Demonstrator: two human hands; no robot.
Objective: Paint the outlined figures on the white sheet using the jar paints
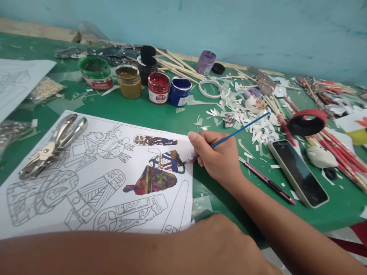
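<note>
My right hand [218, 156] grips a slim blue paintbrush [241, 128], its fingers closed around the lower handle. The brush tip meets a partly coloured shape [164, 162] on the white paper sheet [100, 124]. Just below lies a shape painted red, brown and blue [155, 180]; other outlines on the sheet are unpainted. My left forearm crosses the bottom of the view, and the back of my left hand [223, 244] rests low near the sheet's lower right corner; its fingers are hidden. On the sheet's left side lies a metal hole punch [54, 147].
Open paint jars stand behind the sheet: green [96, 72], ochre [129, 82], red [158, 88] and blue [180, 91]. Paper scraps [259, 130], a tape roll [306, 122], a pink cutter knife [268, 180] and a phone [298, 173] lie right. A blue wall [258, 34] closes the back.
</note>
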